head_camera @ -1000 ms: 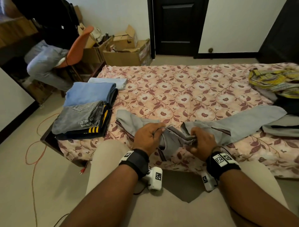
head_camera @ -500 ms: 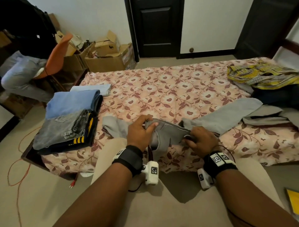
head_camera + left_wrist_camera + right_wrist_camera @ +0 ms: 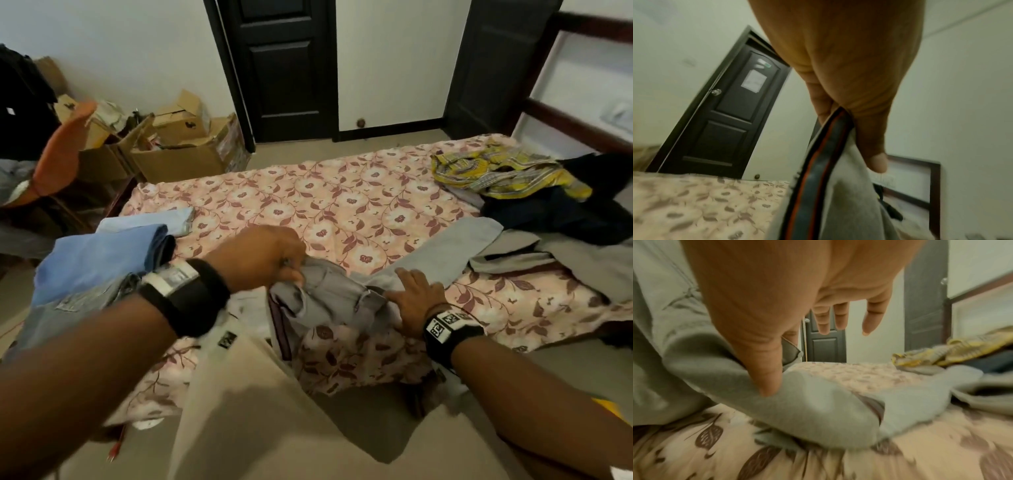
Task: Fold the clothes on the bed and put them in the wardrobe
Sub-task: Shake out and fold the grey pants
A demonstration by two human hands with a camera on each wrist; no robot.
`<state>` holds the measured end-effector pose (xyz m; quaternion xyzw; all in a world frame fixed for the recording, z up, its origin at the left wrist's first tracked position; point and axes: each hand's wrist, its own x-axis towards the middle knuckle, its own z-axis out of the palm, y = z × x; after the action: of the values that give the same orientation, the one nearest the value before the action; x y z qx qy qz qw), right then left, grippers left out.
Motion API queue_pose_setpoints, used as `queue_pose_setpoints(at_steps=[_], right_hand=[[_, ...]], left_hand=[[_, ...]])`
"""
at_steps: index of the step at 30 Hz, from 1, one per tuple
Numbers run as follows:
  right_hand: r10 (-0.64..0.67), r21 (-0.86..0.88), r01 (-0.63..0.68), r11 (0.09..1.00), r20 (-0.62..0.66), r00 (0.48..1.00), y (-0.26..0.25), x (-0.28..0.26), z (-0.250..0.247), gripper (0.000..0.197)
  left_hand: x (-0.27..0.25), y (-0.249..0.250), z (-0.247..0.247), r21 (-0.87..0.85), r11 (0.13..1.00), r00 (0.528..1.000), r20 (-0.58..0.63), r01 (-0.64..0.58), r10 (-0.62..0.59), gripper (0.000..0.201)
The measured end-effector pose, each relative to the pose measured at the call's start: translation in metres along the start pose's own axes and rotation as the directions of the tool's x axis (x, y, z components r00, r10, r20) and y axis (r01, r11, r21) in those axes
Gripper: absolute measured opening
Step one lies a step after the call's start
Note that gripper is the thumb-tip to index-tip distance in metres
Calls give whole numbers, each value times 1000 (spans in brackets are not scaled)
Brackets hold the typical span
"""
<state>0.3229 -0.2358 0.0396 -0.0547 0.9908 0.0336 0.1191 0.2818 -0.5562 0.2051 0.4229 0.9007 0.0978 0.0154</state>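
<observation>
Gripping grey trousers (image 3: 329,294) | left hand (image 3: 260,257) | right hand (image 3: 416,298) flat

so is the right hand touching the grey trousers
Touching. In the head view the right hand lies flat, fingers spread, on the grey trousers; the right wrist view shows its thumb pressed into the cloth.

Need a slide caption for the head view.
Left hand grips grey trousers on the bed; right hand presses them flat.
</observation>
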Motion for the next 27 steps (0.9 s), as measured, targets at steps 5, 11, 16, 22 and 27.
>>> queue_pose_setpoints(at_steps=[5,11,16,22,27], right_hand=[[-528,-161,520,839,-474,705,16,2,-114,12],[-543,69,604,794,-367,755,1,-28,-210,26],[-286,-43,284,958,-204,936,28,-38,-248,64],[-137,-307,-30,951,-506,852,69,-59,-344,24],[-251,-404,-45,914,-649,718,67,-96,-421,23]], left_hand=[[16,-40,-120,412,907,964,-193,-90,183,36],[23,-65,-216,606,792,879,-415,76,233,20],[11,-69,-257,770,627,888,-365,119,279,23],[-3,-50,-283,745,624,838,-482,238,255,10],[-6,-38,-315,533,790,755,-640,303,142,4]])
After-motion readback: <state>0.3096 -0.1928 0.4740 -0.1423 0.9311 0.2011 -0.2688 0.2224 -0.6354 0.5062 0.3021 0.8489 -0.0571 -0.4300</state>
